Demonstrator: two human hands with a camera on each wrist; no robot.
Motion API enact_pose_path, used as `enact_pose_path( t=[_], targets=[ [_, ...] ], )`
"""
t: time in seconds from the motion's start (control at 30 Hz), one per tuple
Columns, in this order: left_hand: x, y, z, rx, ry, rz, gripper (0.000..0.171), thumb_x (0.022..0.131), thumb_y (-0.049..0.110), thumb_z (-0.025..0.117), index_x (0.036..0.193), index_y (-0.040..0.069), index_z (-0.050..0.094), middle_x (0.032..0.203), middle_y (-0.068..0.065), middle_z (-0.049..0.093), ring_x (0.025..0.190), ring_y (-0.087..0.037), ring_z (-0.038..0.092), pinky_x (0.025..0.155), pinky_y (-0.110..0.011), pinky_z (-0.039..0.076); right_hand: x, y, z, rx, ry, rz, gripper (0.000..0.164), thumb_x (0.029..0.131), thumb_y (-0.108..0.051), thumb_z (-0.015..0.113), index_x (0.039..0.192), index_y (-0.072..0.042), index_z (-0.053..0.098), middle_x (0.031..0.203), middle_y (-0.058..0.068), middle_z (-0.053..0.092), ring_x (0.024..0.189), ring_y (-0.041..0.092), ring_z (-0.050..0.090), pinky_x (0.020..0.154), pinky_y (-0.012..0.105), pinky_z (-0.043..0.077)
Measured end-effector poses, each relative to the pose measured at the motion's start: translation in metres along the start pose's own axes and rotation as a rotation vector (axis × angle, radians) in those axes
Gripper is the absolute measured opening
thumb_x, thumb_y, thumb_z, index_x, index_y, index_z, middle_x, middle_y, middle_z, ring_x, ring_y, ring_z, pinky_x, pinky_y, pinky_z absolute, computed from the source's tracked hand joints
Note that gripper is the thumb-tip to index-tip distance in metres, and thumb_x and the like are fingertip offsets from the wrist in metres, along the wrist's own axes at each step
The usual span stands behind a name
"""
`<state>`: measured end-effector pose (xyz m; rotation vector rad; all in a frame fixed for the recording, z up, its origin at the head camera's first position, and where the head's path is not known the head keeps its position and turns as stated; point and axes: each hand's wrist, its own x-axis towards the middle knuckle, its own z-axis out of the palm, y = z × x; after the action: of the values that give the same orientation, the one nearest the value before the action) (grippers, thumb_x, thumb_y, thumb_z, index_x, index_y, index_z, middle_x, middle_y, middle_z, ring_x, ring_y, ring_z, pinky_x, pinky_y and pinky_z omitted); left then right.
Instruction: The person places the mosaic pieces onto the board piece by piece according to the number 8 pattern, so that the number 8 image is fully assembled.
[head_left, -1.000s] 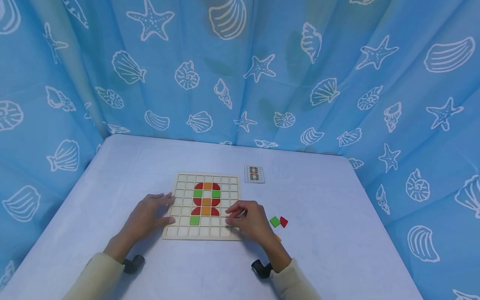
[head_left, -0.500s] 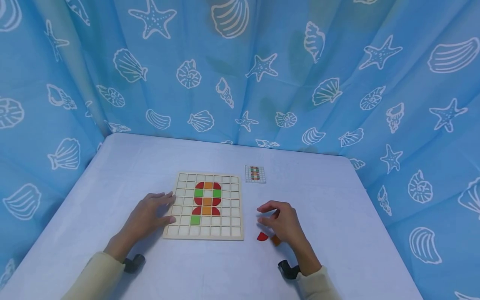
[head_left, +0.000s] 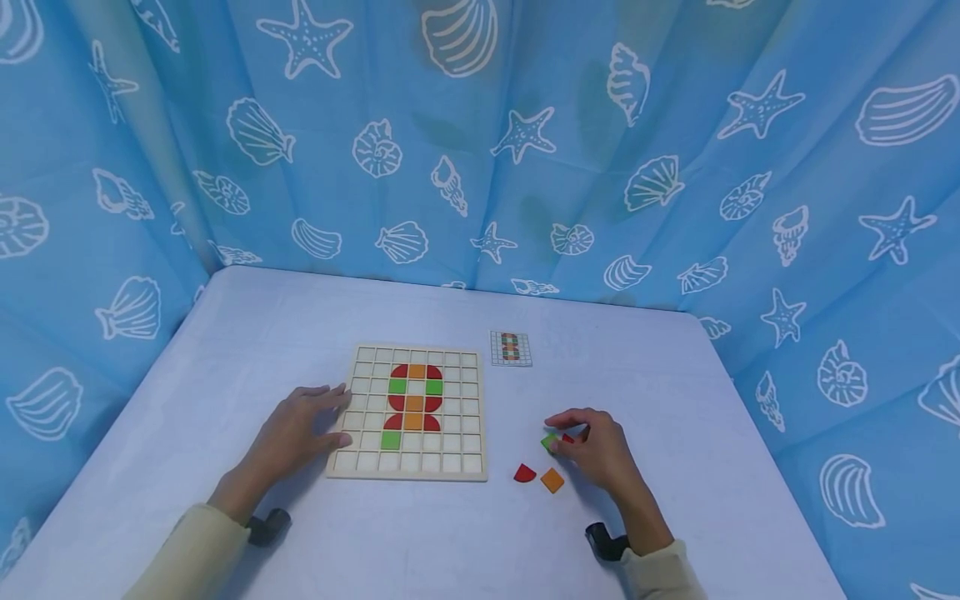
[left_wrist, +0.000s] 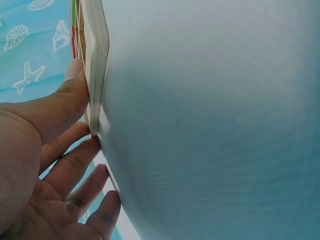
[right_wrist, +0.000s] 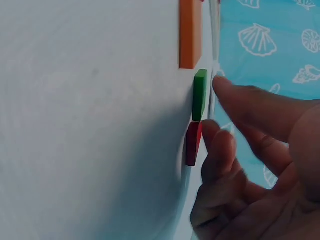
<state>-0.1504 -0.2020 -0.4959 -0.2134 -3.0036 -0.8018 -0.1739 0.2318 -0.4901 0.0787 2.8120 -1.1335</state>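
A wooden grid board [head_left: 467, 425] lies at the centre of the table, with red, orange and green tiles set in its middle cells. My left hand [head_left: 295, 432] rests at its left edge; in the left wrist view the thumb [left_wrist: 75, 97] lies on the rim and the fingers spread along the side. To the right of the board, my right hand [head_left: 597, 452] is over a green square tile [head_left: 548, 442], thumb and fingers apart around it. A red tile [right_wrist: 193, 144] touches the green one, partly hidden by the hand in the head view.
A loose red quarter-round tile [head_left: 525, 473] and an orange square tile [head_left: 552, 480] lie nearer the front. Behind the board's right corner is a small pattern card [head_left: 498, 355]. A blue shell-print curtain [head_left: 465, 125] hangs around the table.
My right hand has moved right, off the board and over to the green tile, uncovering the loose red and orange tiles. My left hand stays at the board's edge.
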Motion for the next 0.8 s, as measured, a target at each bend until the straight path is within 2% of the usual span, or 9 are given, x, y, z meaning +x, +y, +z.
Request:
enact_pose_path(
  t=[0.17, 0.43, 0.63, 0.8],
  targets=[
    [0.0004, 0.0006, 0.0009, 0.006, -0.002, -0.009, 0.073, 0.085, 0.021, 0.091, 0.149, 0.007, 0.061, 0.158, -0.016, 0.057, 0.147, -0.048, 0.049, 0.117, -0.067, 0.045, 0.0006, 0.0043, 0.0001, -0.037, -0.010, -0.005, 0.026, 0.088, -0.008, 0.086, 0.111, -0.019, 0.083, 0.115, 0.008, 0.071, 0.096, 0.021, 0.057, 0.073, 0.025, 0.051],
    [0.0007, 0.0016, 0.0010, 0.009, -0.010, -0.025, 0.074, 0.084, 0.021, 0.091, 0.150, 0.007, 0.060, 0.158, -0.017, 0.057, 0.147, -0.048, 0.048, 0.117, -0.067, 0.044, 0.0046, 0.0054, 0.0009, -0.037, -0.029, 0.004, 0.020, 0.087, -0.006, 0.087, 0.102, -0.016, 0.081, 0.091, 0.002, 0.067, 0.081, 0.019, 0.056, 0.066, 0.028, 0.049],
    [0.0003, 0.0016, 0.0007, 0.008, -0.007, -0.027, 0.074, 0.084, 0.021, 0.091, 0.150, 0.007, 0.060, 0.158, -0.017, 0.057, 0.147, -0.048, 0.048, 0.117, -0.067, 0.044, 0.0050, 0.0047, 0.0044, -0.030, -0.033, -0.006, 0.019, 0.086, -0.006, 0.088, 0.096, -0.015, 0.074, 0.090, 0.002, 0.067, 0.079, 0.020, 0.056, 0.064, 0.027, 0.049],
    [0.0002, 0.0015, 0.0010, 0.006, -0.006, -0.024, 0.073, 0.085, 0.021, 0.091, 0.150, 0.007, 0.060, 0.158, -0.016, 0.057, 0.147, -0.048, 0.048, 0.118, -0.066, 0.044, 0.0042, 0.0031, 0.0071, -0.035, -0.049, -0.018, 0.020, 0.087, -0.005, 0.086, 0.100, -0.016, 0.075, 0.087, 0.002, 0.065, 0.079, 0.019, 0.056, 0.065, 0.026, 0.050]
  ],
)
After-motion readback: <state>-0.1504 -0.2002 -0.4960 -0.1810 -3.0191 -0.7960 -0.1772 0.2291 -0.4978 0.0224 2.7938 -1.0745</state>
